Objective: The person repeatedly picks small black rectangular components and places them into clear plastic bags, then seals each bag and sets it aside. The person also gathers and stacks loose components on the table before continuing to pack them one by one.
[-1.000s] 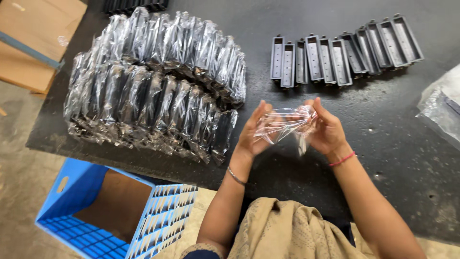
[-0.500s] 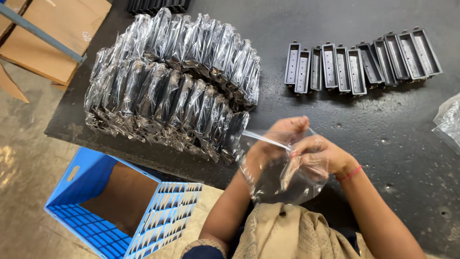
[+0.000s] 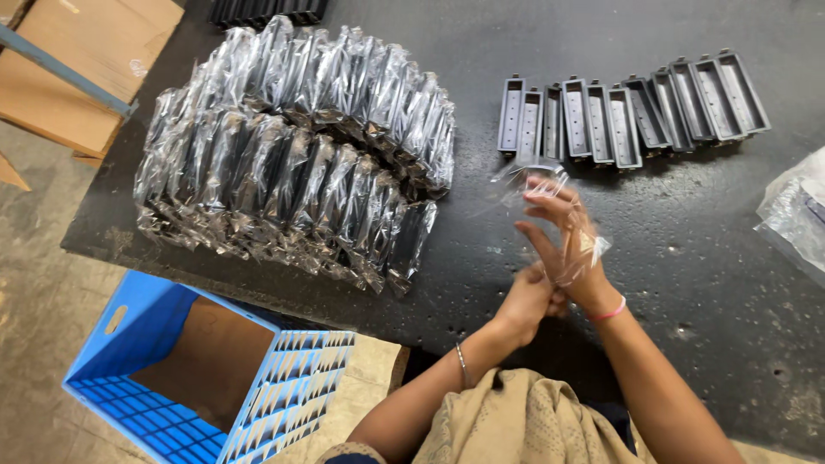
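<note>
While the right hand [image 3: 563, 236] sits inside a thin, crinkly clear plastic bag [image 3: 550, 215], fingers spread and straight, the left hand [image 3: 526, 302] is pinched shut on the bag's open end down by the right wrist. Bag's held just above the black tabletop [image 3: 687, 258], right below the loose parts. I count ten bare black plastic trays [image 3: 632, 112], long rectangular moulded ones, lined up in one leaning row. Left of that are two shiny stacked rows of the same trays already bagged [image 3: 292, 155], too many to count. One blue plastic crate [image 3: 206, 378] with a lattice side sits on the floor.
</note>
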A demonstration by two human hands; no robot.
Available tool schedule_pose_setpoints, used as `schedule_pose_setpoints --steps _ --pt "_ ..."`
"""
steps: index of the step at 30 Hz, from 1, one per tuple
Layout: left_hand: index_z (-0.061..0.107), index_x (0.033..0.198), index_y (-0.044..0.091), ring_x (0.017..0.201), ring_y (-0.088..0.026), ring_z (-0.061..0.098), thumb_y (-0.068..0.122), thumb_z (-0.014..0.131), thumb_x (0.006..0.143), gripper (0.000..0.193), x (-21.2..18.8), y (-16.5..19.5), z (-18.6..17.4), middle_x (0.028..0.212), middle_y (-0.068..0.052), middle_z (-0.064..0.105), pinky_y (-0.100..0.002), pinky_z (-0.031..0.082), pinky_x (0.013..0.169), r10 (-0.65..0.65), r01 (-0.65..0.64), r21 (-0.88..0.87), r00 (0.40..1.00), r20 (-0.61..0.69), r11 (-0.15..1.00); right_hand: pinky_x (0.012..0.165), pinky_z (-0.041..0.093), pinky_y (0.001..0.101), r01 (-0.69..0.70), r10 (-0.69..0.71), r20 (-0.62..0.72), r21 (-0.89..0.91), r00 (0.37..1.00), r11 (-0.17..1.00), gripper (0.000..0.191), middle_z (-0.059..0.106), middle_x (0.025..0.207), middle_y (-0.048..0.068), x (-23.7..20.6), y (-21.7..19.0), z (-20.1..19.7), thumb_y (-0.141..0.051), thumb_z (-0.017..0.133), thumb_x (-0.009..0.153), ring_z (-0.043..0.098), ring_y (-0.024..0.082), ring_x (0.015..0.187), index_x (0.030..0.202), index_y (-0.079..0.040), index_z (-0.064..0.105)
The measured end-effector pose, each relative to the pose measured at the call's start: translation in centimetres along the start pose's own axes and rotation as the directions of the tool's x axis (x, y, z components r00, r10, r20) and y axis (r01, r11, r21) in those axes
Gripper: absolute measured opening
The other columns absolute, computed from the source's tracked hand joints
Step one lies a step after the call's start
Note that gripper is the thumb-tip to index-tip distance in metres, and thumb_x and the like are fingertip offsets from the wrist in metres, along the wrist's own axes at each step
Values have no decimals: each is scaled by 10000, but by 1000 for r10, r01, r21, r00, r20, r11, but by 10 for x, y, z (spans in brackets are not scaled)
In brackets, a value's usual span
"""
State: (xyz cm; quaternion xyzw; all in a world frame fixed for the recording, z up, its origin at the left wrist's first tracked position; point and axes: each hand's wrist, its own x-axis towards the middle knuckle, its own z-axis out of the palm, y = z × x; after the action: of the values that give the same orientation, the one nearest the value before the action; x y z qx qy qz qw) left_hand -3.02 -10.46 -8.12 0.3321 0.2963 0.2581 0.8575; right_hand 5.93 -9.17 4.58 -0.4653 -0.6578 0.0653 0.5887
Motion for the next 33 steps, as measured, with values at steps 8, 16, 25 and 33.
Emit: schedule_pose_setpoints --steps 8,16,25,33 --pt "512 976 94 486 -74 423 376 514 1100 308 -45 -12 12 657 -2 524 -257 446 520 -207 211 -49 975 82 976 883 597 275 -408 434 -161 170 887 897 173 635 1247 86 -5 9 -10 -150 723 1029 673 158 1037 1156 -35 700" --pt "522 1088 70 585 -130 582 323 506 1074 254 -59 23 0 842 -86 671 -290 515 558 -140 129 197 989 41 972 1172 400 476 -193 204 27 -225 979 955 760 526 1461 182 -3 7 -5 -420 868 751 465 366 1410 1355 -36 614" --pt "599 1238 25 758 -136 666 270 657 976 363 -53 114 -61 1029 -87 695 -310 590 626 212 -152 235 944 -255 960 1199 323 500 -130 200 431 -185 880 974 928 402 1611 239 -15 20 8 -551 805 754 378 432 1489 1492 -74 506" --pt "607 1160 67 712 -233 695 115 672 989 189 -63 133 -61 817 -92 686 -383 552 660 736 -172 922 659 -154 347 1175 350 467 -101 347 494 -457 797 884 904 437 1565 188 -51 1 -44 -521 808 720 408 378 1455 1453 -85 507"
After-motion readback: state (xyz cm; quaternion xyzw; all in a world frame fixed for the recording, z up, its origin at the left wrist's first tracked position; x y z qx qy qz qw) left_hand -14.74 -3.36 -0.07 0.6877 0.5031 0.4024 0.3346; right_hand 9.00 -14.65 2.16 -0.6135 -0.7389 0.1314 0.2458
